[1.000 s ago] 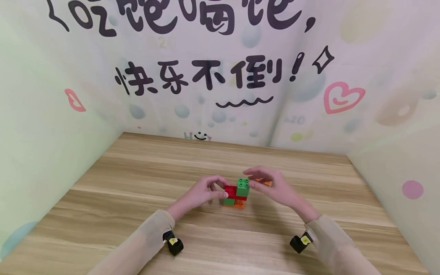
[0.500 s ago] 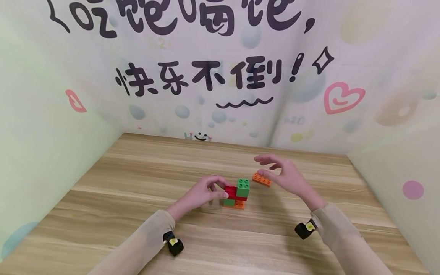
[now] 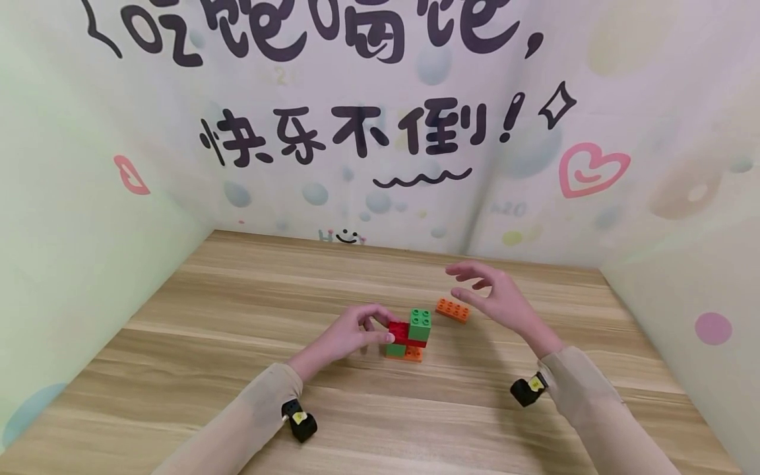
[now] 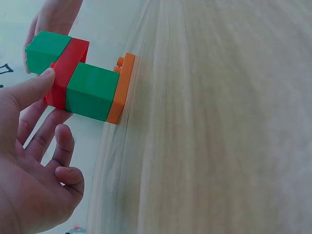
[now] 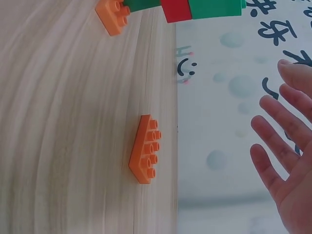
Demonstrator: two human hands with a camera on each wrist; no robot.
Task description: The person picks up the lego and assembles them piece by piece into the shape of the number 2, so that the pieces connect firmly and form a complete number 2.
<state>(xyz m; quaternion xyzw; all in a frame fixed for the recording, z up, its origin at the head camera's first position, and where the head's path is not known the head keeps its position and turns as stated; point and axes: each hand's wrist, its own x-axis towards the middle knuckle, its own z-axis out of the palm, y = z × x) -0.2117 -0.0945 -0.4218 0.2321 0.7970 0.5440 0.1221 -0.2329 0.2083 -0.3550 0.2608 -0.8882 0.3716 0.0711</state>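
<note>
In the head view my left hand (image 3: 350, 333) pinches the red brick (image 3: 398, 333) of a small stack between thumb and fingers. On the red brick's right end sits a green brick (image 3: 420, 323). Under its left end, the left wrist view shows another green brick (image 4: 92, 91) on a thin orange base brick (image 4: 122, 92), which stands on the table. My right hand (image 3: 499, 300) hovers with relaxed, spread fingers and holds nothing. Closest to it lies a loose orange brick (image 5: 144, 151), studs up, behind and to the right of the stack.
The wood-grain table (image 3: 249, 290) runs back to a printed cloth wall (image 3: 285, 198) with black characters. Pale walls flank it left and right. Each wrist wears a small black camera, such as the left one (image 3: 301, 422).
My right hand has moved off the upper green brick, to the right and back, uncovering the loose orange brick. The left hand keeps its grip in the same place.
</note>
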